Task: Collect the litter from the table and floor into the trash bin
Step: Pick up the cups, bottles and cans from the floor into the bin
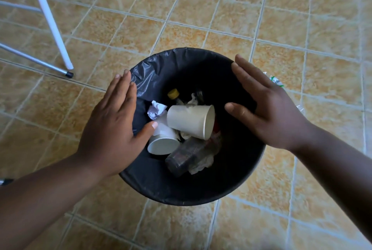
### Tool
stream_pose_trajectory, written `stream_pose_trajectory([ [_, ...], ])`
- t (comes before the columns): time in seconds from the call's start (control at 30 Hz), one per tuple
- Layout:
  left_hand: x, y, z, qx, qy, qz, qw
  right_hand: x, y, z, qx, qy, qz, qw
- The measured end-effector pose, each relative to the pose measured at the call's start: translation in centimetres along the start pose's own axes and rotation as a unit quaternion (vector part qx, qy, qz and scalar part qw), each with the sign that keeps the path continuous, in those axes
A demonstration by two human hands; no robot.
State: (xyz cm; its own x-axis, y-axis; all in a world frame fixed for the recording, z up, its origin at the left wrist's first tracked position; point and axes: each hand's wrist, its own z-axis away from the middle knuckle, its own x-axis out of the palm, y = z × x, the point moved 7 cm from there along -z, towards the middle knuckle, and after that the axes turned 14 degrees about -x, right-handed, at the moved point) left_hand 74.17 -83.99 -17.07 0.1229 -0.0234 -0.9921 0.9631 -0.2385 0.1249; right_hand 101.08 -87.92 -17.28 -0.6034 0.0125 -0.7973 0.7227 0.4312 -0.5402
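The left hand (112, 120) and right hand (267, 108) hover flat and empty over the trash bin (181, 189), which holds two paper cups (191, 119).

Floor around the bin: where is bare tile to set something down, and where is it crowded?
Bare tile lies beyond the trash bin at the top of the view, and below it between the forearms. Upper left is crowded by white furniture legs. A plastic bottle lies on the floor behind the right hand. The left hand covers the bin's left rim.
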Motion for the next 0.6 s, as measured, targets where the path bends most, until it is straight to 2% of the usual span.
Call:
stream_pose_trajectory([
  [0.07,0.1,0.0,0.0,0.001,0.001,0.001,1.000,-0.7,0.9,0.3,0.001,0.059,-0.065,0.996],
  [0.13,0.0,0.0,0.0,-0.001,0.003,0.006,1.000,-1.5,3.2,0.9,0.039,0.127,-0.135,0.982],
  [0.17,0.0,0.0,0.0,-0.002,0.005,0.009,1.000,-1.8,4.8,1.3,0.065,0.155,-0.141,0.976],
  [0.23,0.0,0.1,-0.1,-0.002,0.006,0.011,1.000,-2.0,8.4,2.3,0.110,0.168,-0.045,0.979],
  [0.33,0.0,0.0,-0.1,-0.001,0.006,0.009,1.000,-0.3,14.7,4.4,0.205,0.055,0.128,0.969],
  [0.47,0.0,0.1,0.0,-0.004,0.005,0.007,1.000,2.3,20.3,8.3,0.311,-0.096,0.200,0.924],
  [0.6,-0.1,0.1,0.0,-0.007,0.004,0.010,1.000,4.0,22.3,10.8,0.352,-0.158,0.217,0.897],
])
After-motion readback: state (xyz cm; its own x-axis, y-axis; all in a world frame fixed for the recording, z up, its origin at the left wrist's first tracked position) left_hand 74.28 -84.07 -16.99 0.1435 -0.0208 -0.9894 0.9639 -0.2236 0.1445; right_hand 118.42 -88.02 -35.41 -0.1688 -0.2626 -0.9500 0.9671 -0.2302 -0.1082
